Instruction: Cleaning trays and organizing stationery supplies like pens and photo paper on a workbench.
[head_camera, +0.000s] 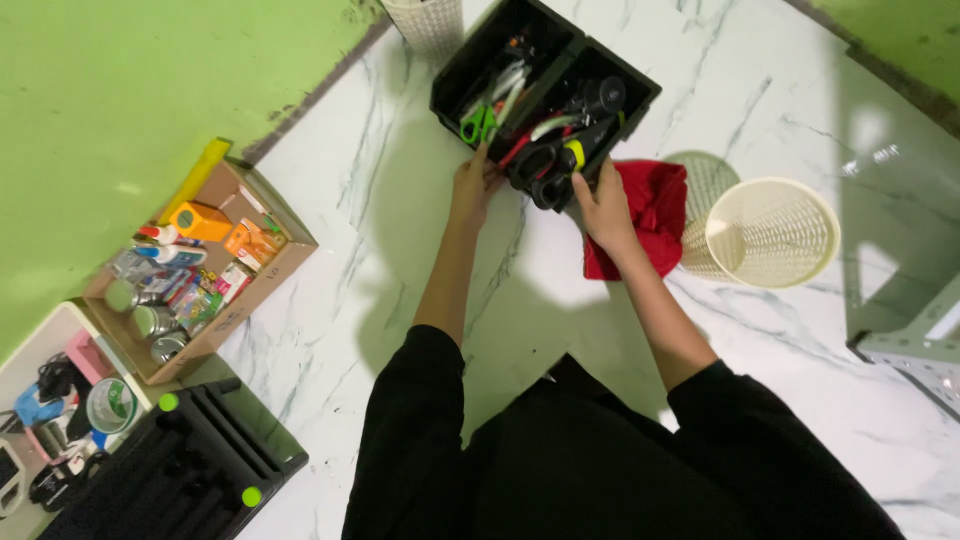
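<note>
I see the left hand (472, 185) gripping the near edge of the black bin (545, 95) on the marble floor (400, 200); right hand (603, 205) touches the bin's corner, grasp unclear. Red cloth (655, 215) just beside, cream basket (770, 232) near

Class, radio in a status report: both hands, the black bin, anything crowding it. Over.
Left hand and right hand at near rim of black bin, grip unclear. Bin full of tools, green-handled scissors included. Red cloth and cream basket close by on the right.
</note>
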